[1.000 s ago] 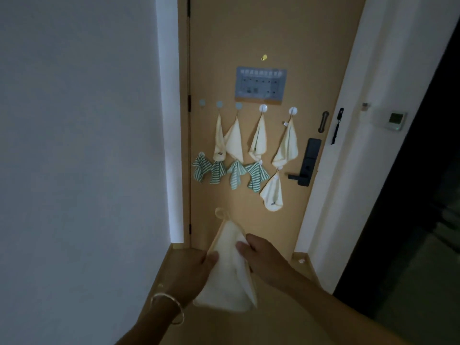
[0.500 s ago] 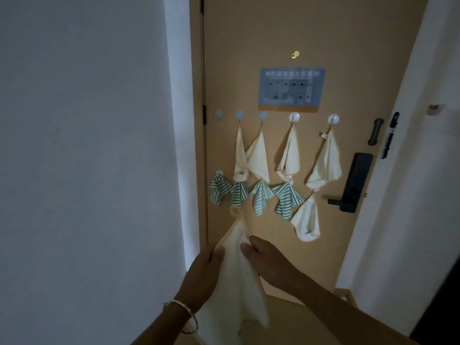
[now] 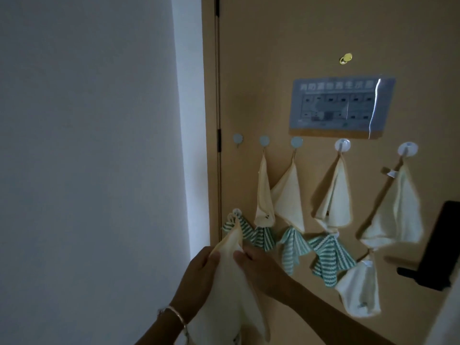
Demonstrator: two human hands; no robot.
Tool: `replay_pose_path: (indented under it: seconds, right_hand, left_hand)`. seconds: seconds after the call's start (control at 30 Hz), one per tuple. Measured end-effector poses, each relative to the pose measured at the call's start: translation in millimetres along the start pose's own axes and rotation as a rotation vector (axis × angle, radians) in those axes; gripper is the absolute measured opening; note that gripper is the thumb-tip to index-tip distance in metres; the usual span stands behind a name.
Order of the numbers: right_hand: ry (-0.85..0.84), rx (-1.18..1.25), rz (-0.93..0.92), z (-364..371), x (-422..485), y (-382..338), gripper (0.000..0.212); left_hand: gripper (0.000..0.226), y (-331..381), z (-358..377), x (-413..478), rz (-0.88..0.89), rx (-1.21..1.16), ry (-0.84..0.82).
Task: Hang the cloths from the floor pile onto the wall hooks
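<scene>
Tan door (image 3: 273, 70) noted across centre and right of frame, grey wall (image 3: 87, 145) at left, cream cloth (image 3: 229, 295) pinched by left hand (image 3: 199, 275) and right hand (image 3: 258, 267) at lower centre.

Six cream cloths (image 3: 286, 195), four striped cloths (image 3: 328, 257).

Both forearms are extended upward from the lower frame edge, converging. Left hand (image 3: 200, 275) is held thumb-side up, with its fingers curled on the cloth (image 3: 230, 295). Right hand (image 3: 261, 268) is set just beside it, pinching the same cloth.
</scene>
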State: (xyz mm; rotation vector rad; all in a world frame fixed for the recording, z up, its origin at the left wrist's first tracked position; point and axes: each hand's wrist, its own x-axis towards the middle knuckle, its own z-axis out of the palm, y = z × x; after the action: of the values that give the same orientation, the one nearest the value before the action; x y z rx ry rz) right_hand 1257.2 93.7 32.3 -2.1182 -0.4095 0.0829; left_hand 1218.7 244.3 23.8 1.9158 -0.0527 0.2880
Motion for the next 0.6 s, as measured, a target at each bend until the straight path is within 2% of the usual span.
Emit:
replay_pose_path:
  seconds: [0.17,0.33,0.6]
  right_hand:
    - [0.020,-0.069,-0.020,-19,78,7,0.039]
    - [0.024,-0.167,-0.042,-52,164,-9,0.021]
    - [0.172,-0.293,-0.025,-84,302,-27,0.038]
  left_hand:
    - [0.024,-3,9,83,0.010,-0.024,-0.005]
    - [0.024,-9,8,187,0.098,-0.054,-0.059]
    - [0.029,-3,-11,351,0.272,0.055,-0.141]
